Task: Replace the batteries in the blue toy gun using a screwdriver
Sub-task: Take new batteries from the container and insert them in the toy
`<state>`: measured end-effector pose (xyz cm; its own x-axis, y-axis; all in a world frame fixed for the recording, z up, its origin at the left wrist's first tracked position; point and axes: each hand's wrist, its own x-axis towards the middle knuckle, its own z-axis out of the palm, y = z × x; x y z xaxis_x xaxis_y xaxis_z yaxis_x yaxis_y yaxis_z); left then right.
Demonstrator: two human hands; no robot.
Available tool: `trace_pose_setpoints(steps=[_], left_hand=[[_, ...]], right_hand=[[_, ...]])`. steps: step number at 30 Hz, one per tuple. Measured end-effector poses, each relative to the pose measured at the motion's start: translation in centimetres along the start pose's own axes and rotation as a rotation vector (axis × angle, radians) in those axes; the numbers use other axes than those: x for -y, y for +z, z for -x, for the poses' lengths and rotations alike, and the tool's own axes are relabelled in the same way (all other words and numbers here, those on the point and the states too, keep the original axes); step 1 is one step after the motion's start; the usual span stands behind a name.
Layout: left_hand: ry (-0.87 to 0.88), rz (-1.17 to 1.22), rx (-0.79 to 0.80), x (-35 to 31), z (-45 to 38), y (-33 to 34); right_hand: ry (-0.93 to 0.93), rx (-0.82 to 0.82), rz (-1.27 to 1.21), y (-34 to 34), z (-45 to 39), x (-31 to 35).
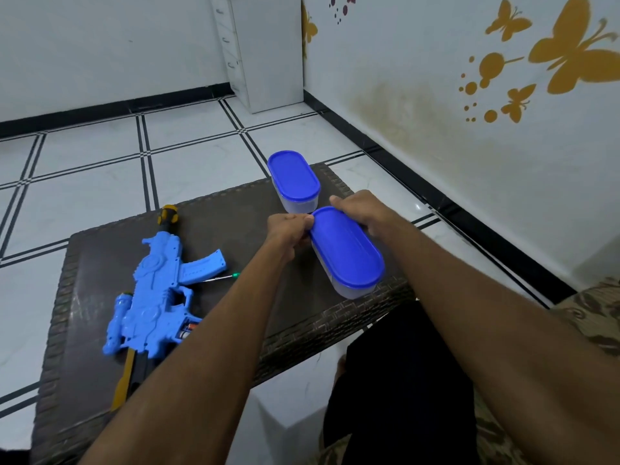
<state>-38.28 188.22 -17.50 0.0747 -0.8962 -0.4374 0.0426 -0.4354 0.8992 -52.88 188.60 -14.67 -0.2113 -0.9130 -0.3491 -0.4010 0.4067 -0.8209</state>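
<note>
On the dark table [100,250], both hands gripped near blue-lidded container [349,253], left hand [288,231] pinched lid edge, right hand [360,209] clasped far end, blue toy gun [151,297] and screwdriver [221,277] lay left.

A white cabinet [268,52] stands in the corner beside a butterfly-decorated wall [503,95].

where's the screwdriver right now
In the head view the screwdriver lies on the dark table, left of centre, its shaft poking out from under the blue toy gun below the magazine, near the left forearm.
</note>
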Motion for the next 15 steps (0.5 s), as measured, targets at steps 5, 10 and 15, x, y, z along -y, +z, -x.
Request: trace_pose_setpoints(steps=[5,10,15], left_hand=[[-0.039,0.045,-0.024,0.3,0.1,0.0],[-0.008,0.045,-0.073,0.4,0.8,0.6],[0.022,0.051,-0.054,1.1,2.1,0.1]], right_hand=[[0.112,-0.010,-0.003,0.3,-1.3,1.7],[0.097,-0.098,0.036,1.1,-1.3,1.1],[0.079,-0.066,0.008,-0.3,0.0,0.1]])
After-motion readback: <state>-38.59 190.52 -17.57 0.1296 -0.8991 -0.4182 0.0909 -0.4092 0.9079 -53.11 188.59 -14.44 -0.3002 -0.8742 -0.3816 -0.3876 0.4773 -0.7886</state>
